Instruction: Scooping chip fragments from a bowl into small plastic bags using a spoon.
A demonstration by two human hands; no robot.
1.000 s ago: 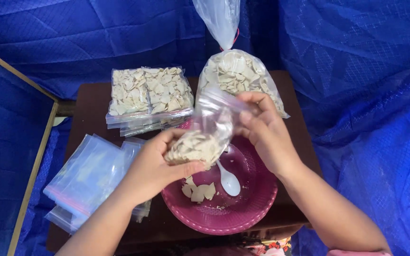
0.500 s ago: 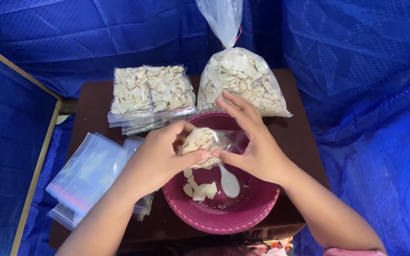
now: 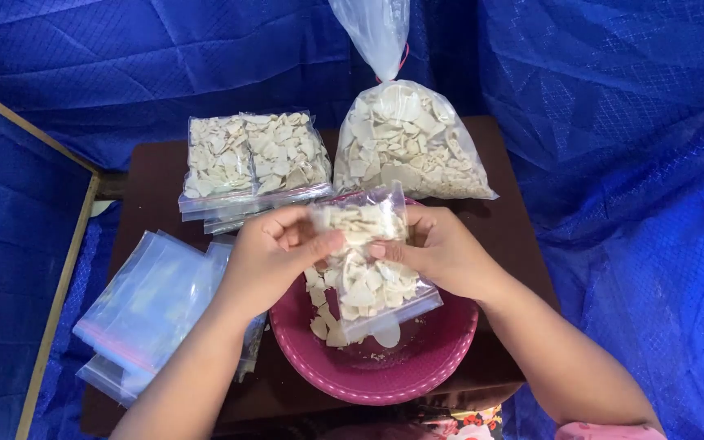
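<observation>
Pinched near its upper edge between both hands, a small clear bag (image 3: 364, 273) filled with pale chips is held over a pink bowl (image 3: 417, 371), its long axis running from the top, close to the fingers, down and slightly rightward to its sealed bottom, which hangs just above the bowl. The left hand (image 3: 275, 257) is closed on the bag's upper left side, thumb pressed against the plastic; the right hand (image 3: 442, 253) is closed on the upper right side, and both are about equally near the opening. A few loose chips and a white spoon, mostly hidden by the bag, are seen in the bowl below. Behind the hands, a stack of filled flat bags (image 3: 254, 159) lies on the dark brown table (image 3: 156, 175), and a large tied bag of chips (image 3: 409, 143) stands just beside it. A pile of empty clear bags (image 3: 148, 314) rests at the left table edge, well apart from the grip. Blue cloth (image 3: 613, 163) surrounds the table.
</observation>
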